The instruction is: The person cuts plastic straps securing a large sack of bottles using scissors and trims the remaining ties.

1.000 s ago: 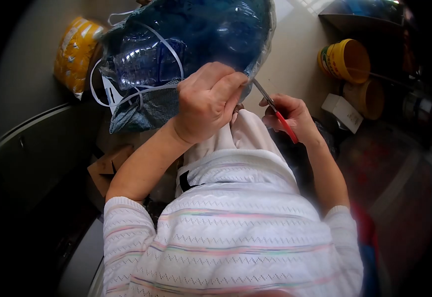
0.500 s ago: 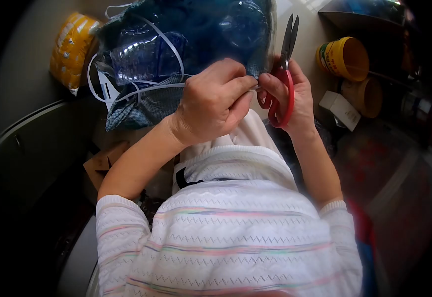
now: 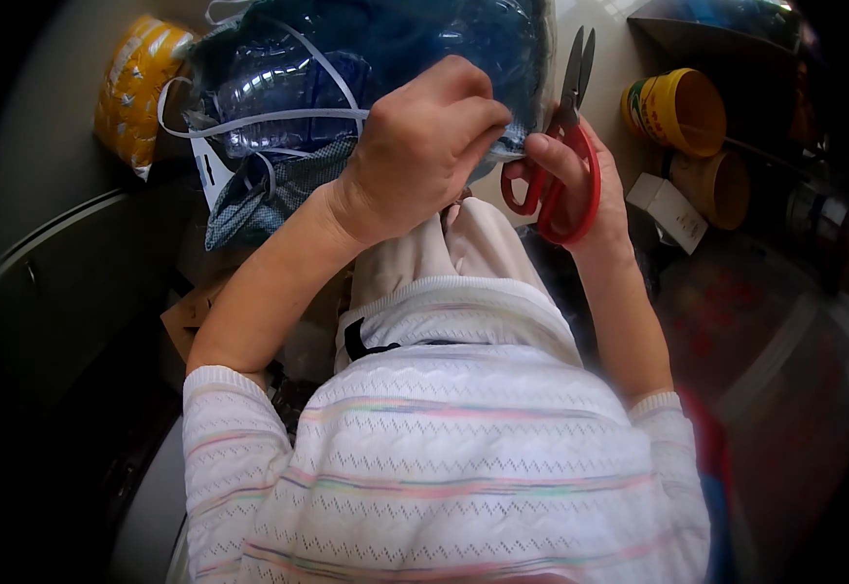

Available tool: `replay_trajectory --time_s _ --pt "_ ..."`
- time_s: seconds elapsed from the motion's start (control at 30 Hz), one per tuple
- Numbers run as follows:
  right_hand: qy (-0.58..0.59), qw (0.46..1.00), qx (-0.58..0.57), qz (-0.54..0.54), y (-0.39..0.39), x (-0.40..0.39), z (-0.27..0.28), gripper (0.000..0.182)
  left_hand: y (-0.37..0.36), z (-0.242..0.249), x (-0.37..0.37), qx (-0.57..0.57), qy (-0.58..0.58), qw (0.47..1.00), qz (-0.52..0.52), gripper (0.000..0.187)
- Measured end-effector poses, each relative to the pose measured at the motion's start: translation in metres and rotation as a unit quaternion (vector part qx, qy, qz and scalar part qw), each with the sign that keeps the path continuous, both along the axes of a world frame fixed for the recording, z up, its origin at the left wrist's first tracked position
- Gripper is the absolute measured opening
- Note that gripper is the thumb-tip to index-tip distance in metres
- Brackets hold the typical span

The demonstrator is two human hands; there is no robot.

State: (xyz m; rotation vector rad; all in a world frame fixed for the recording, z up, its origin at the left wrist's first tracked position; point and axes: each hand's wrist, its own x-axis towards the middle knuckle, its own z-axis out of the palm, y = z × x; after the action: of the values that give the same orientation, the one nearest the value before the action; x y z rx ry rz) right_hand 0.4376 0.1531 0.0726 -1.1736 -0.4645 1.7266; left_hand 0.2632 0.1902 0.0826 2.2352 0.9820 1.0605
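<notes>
The blue mesh bag (image 3: 283,185) lies just beyond the left hand (image 3: 424,151), whose fingers curl inward with the tips nearly together beside its near right edge; whether they pinch anything cannot be told; the right hand (image 3: 599,195) has its fingers wrapped around the scissors (image 3: 569,115), thumb near that same edge; the smooth red loops sit against the palm, and the slim metal blades point away, slightly parted, right of the bag; glossy, ribbed clear plastic (image 3: 293,88) fills the bag's left part; a flat white strap (image 3: 288,116) curves across its woven surface.
</notes>
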Motion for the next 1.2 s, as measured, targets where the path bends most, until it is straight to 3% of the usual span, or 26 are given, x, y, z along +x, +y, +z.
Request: replay_trajectory --time_s 0.37,0.7,1.2 --pt "0.038 0.999 0.018 -0.010 -0.001 -0.005 -0.006 0.038 -0.006 -0.004 -0.010 -0.024 -0.003 0.999 -0.041 0.016" --pt "-0.022 0.998 0.045 0.023 0.001 -0.007 -0.006 0.033 -0.003 -0.006 -0.007 -0.033 -0.009 0.999 -0.013 0.012" --pt "-0.001 0.999 0.044 0.006 -0.004 -0.001 -0.003 0.027 0.002 -0.007 0.002 0.052 0.038 0.998 -0.029 0.012"
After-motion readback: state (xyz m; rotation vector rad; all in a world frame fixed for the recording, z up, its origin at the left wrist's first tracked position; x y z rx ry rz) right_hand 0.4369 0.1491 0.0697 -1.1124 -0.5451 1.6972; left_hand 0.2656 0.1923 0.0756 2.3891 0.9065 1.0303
